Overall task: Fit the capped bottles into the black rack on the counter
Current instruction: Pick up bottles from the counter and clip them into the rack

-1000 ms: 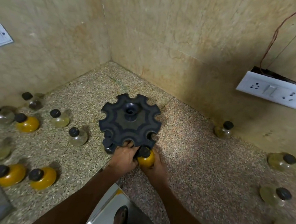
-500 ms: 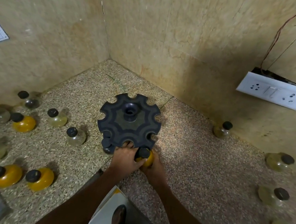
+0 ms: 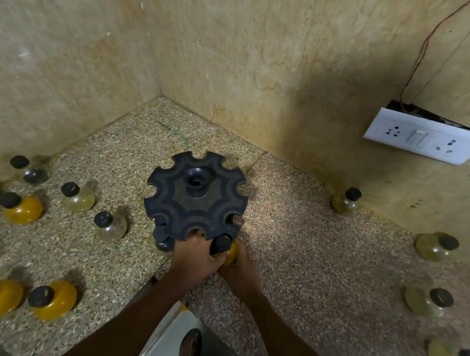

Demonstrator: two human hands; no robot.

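A speckled granite table (image 3: 321, 258) runs into a corner of beige marble walls, with a white socket plate (image 3: 427, 136) on the right-hand wall. At the near edge the two hands meet against the front of the black rack (image 3: 195, 200): the left hand (image 3: 193, 255) has its fingers curled onto the rack's front rim, and the right hand (image 3: 240, 270) is wrapped around a yellow capped bottle (image 3: 228, 250) whose black cap sits at a front notch of the rack. Another dark cap (image 3: 163, 241) shows under the rack's front-left edge, though blur makes it hard to say how it sits. The rack stands midway along the table, out from the corner. Loose capped bottles stand along the left side, among them a clear one (image 3: 110, 224) nearest the rack and two yellow ones (image 3: 52, 299) at the near left; more pale bottles (image 3: 434, 245) line the right edge, and one (image 3: 345, 201) stands against the right wall.
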